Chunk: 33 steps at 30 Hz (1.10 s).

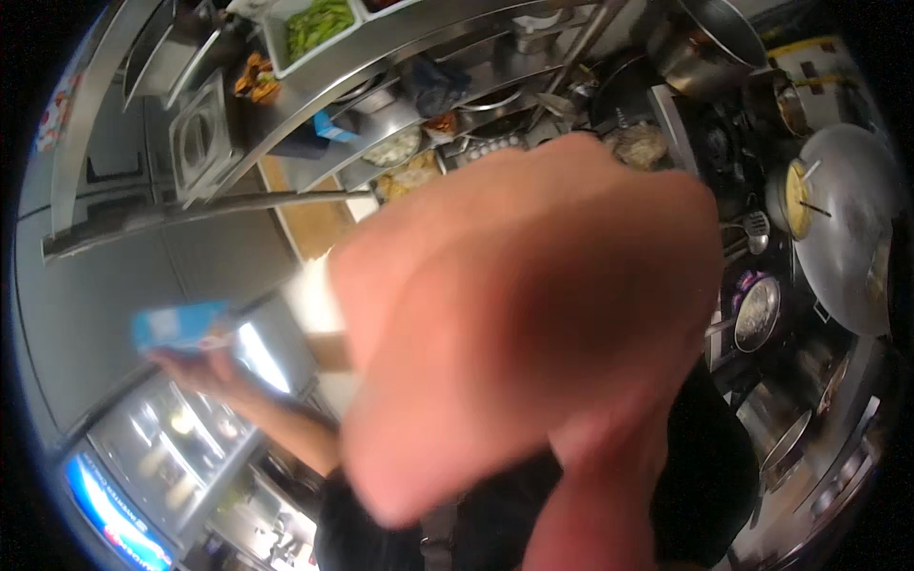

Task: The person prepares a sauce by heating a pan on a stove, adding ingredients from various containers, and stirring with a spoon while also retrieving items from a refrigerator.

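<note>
My right hand (528,307) is very close to the camera, blurred, and covers the middle of the view. Its knuckles are towards the top; whether its fingers hold anything cannot be made out. On the left, my left hand (203,367) is raised on an outstretched arm, its fingers around a small blue and white box (178,325), which is motion-blurred. Behind my right hand, a white cloth or paper-like item (314,296) shows in part beside a brown board (307,218).
A steel shelf (400,46) crosses the top, bearing a white tub of green vegetables (284,68). At right are a stove with a small pan (757,314), a large wok (846,264), a yellow-filled bowl (797,200) and a pot (703,50). A glass-door cooler (168,457) stands lower left.
</note>
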Each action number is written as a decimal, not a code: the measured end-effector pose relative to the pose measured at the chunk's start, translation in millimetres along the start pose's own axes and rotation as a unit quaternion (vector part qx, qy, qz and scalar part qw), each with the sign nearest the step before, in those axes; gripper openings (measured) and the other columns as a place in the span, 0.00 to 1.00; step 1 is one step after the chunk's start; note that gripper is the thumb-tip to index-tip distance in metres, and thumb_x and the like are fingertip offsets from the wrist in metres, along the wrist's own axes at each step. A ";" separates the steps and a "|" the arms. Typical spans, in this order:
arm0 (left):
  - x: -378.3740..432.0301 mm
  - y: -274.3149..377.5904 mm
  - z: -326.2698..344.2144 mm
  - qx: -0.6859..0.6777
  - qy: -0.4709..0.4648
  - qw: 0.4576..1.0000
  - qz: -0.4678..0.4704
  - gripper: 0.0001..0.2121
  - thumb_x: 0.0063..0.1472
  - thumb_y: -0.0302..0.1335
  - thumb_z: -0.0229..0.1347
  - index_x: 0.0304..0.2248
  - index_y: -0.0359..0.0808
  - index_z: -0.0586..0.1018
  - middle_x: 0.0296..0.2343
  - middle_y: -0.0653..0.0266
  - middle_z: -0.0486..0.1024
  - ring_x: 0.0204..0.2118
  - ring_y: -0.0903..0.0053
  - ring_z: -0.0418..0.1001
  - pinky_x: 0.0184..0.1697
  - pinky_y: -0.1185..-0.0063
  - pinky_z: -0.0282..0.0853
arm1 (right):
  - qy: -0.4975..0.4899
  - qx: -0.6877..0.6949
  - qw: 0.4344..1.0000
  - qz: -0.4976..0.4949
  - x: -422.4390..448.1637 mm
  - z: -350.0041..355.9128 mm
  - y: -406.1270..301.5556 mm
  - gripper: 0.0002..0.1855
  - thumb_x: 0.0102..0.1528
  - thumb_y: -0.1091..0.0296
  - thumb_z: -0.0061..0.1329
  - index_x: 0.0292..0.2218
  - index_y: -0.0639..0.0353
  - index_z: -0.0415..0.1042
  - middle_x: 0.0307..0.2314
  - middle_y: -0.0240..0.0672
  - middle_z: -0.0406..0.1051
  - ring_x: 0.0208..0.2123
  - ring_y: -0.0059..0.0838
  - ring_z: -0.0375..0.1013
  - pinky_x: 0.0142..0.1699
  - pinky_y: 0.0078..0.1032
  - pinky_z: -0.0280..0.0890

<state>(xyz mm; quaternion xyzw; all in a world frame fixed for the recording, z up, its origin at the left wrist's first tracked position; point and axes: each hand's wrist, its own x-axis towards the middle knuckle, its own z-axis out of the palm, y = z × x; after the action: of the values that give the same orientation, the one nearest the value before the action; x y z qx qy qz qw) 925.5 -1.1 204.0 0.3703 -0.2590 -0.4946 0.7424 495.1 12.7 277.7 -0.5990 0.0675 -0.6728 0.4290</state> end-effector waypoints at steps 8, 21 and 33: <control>-69.4 -186.6 -73.4 -0.102 -0.075 0.937 -0.326 0.19 0.66 0.38 0.54 0.53 0.42 0.73 0.48 0.67 0.75 0.49 0.76 0.72 0.50 0.71 0.70 | 0.068 -0.137 0.965 0.212 -98.8 -37.2 -35.9 0.14 0.55 0.56 0.62 0.31 0.58 0.76 0.22 0.25 0.70 0.23 0.16 0.66 0.28 0.18 0.61; -190.9 -313.7 -42.9 0.144 -0.065 0.794 -0.587 0.17 0.64 0.48 0.51 0.45 0.47 0.74 0.33 0.68 0.78 0.26 0.72 0.77 0.28 0.69 0.77 | 0.293 -0.678 0.209 0.641 -827.1 -184.3 -233.9 0.11 0.54 0.65 0.47 0.36 0.59 0.75 0.31 0.46 0.76 0.35 0.47 0.76 0.39 0.41 0.70; -328.8 -295.1 -1.3 0.153 0.019 0.868 -0.471 0.15 0.70 0.46 0.46 0.42 0.45 0.75 0.26 0.70 0.74 0.22 0.76 0.72 0.17 0.75 0.65 | 0.267 -0.770 0.174 0.552 -779.2 -152.1 -228.8 0.21 0.56 0.55 0.48 0.46 0.57 0.73 0.36 0.46 0.75 0.37 0.49 0.75 0.45 0.42 0.69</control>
<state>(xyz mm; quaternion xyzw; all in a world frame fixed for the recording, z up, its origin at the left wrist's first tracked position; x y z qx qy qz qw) 642.6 234.0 -40.6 0.5668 -0.1118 -0.7326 0.3599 183.5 603.7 -208.4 -0.2176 0.9754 0.0116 -0.0328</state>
